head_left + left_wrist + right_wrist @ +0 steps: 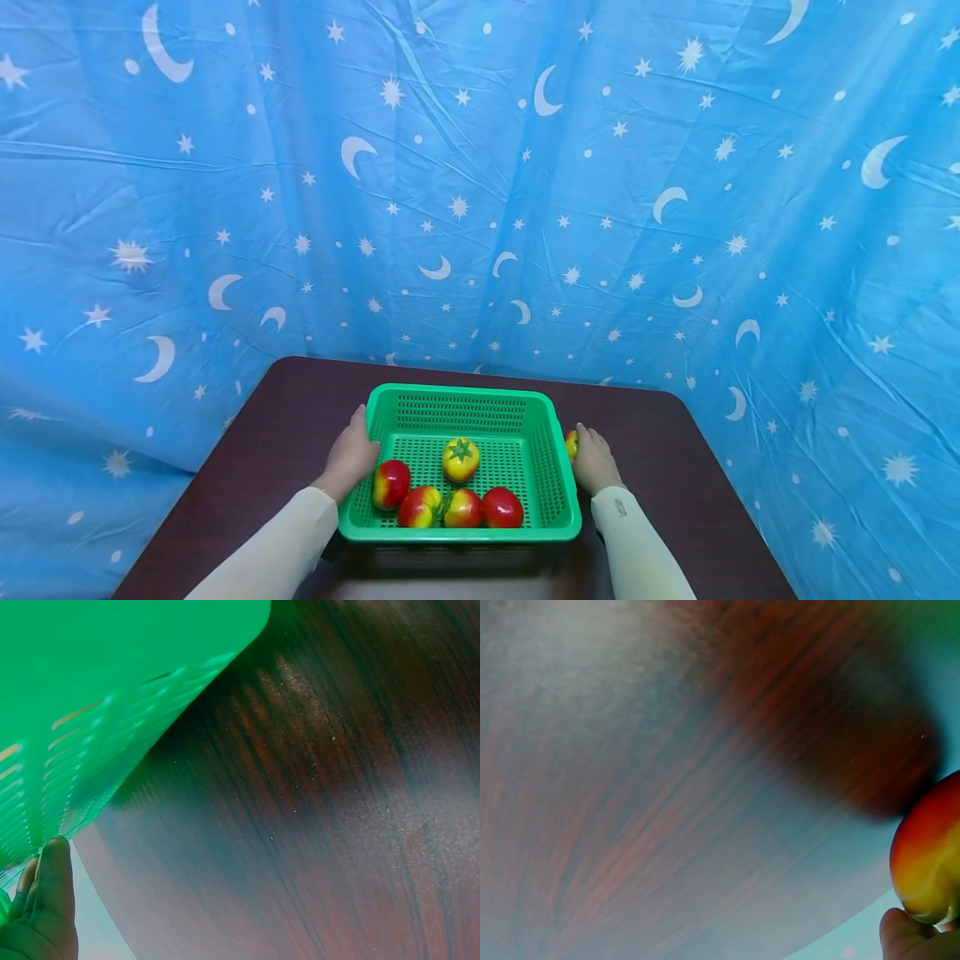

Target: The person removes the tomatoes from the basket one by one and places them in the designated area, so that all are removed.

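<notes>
Four red-and-yellow fruits (462,508) are gathered toward the near side of a green basket (457,534); a yellow fruit (461,461) is set behind them. The basket's left side is touched by the left hand (351,456), its fingers straight and together. Just beside the right side, another fruit (932,851) is pinched by the right hand (596,463). The dark table (652,433) is backed by a blue curtain (450,167).

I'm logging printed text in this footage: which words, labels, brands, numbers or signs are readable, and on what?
Nothing is readable.
Right sleeve: a small dark mark near the cuff, possibly lettering, too small to read.
Green basket: no text seen.
Blue curtain: no lettering seen.
</notes>
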`<state>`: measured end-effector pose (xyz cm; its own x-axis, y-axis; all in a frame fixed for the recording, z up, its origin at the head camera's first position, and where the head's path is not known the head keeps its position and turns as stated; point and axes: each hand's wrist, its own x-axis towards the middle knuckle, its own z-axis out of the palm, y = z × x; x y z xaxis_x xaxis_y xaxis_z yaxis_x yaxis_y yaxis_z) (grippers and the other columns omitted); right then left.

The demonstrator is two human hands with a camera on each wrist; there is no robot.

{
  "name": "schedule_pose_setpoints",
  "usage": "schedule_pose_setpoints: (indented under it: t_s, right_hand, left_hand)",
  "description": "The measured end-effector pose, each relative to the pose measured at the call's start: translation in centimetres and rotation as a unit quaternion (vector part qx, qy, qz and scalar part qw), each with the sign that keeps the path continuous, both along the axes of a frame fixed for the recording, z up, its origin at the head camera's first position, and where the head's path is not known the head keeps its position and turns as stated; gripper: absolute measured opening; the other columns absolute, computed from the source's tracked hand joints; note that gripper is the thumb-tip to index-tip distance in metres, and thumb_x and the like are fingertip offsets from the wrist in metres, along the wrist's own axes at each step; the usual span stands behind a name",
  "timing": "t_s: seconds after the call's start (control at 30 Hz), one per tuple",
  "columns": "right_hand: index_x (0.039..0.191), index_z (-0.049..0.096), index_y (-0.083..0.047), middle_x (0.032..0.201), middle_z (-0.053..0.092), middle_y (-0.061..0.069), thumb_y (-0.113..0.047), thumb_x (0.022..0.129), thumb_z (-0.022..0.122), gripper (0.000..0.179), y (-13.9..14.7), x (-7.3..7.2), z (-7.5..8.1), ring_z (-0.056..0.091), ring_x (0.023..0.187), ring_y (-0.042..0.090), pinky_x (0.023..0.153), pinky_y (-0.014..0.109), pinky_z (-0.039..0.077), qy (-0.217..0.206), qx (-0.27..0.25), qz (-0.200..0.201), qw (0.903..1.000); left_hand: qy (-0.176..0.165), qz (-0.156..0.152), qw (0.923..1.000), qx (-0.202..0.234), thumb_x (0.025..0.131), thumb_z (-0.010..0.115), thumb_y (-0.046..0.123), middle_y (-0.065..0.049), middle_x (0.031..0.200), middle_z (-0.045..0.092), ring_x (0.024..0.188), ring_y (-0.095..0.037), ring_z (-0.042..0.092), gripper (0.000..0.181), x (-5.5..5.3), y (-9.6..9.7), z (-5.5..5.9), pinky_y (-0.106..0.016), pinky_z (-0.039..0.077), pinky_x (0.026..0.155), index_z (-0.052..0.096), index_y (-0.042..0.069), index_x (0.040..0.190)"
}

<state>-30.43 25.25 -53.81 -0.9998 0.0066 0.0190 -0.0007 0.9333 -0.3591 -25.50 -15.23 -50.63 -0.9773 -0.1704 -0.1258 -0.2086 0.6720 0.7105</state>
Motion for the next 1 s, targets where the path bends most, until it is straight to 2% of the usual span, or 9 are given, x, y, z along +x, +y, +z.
schedule_pose_setpoints:
  t_s: [0.17,0.33,0.67,1.0]
  right_hand:
    - [0.147,0.029,-0.005,0.149,0.029,0.028,-0.022,0.089,0.062,0.069,0.4,0.3,0.1,0.025,0.137,0.049,0.109,0.062,0.028,-0.007,-0.017,-0.002,0.9998]
    - [0.148,0.029,-0.008,0.150,0.030,0.024,-0.026,0.089,0.061,0.070,0.8,0.4,-0.1,0.026,0.138,0.046,0.110,0.060,0.027,0.003,-0.021,0.009,0.9997]
    - [0.148,0.031,-0.026,0.152,0.030,0.018,-0.029,0.090,0.059,0.064,0.9,0.1,-0.2,0.027,0.138,0.045,0.106,0.066,0.029,0.016,-0.036,0.017,0.9991]
    - [0.148,0.032,-0.020,0.151,0.032,0.019,-0.030,0.092,0.056,0.062,1.0,-0.3,0.8,0.029,0.138,0.042,0.105,0.064,0.031,0.038,-0.051,0.014,0.9979]
  left_hand:
    - [0.001,-0.002,1.0000,0.002,0.090,0.054,0.005,-0.028,0.146,0.033,0.127,-0.047,0.041,0.078,0.0,0.1,0.1,-0.060,0.042,0.097,0.004,0.000,0.150]
    - [0.003,-0.005,1.0000,0.000,0.090,0.053,0.006,-0.029,0.145,0.033,0.126,-0.047,0.042,0.078,0.0,0.0,0.2,-0.060,0.042,0.097,0.003,-0.001,0.150]
    - [0.000,-0.006,1.0000,-0.003,0.090,0.053,0.006,-0.029,0.146,0.032,0.127,-0.047,0.041,0.078,0.0,0.0,0.0,-0.061,0.040,0.098,0.004,-0.001,0.150]
    - [-0.002,-0.005,1.0000,0.006,0.091,0.053,0.007,-0.028,0.147,0.031,0.127,-0.046,0.041,0.079,0.1,0.0,0.0,-0.060,0.043,0.096,0.000,0.000,0.151]
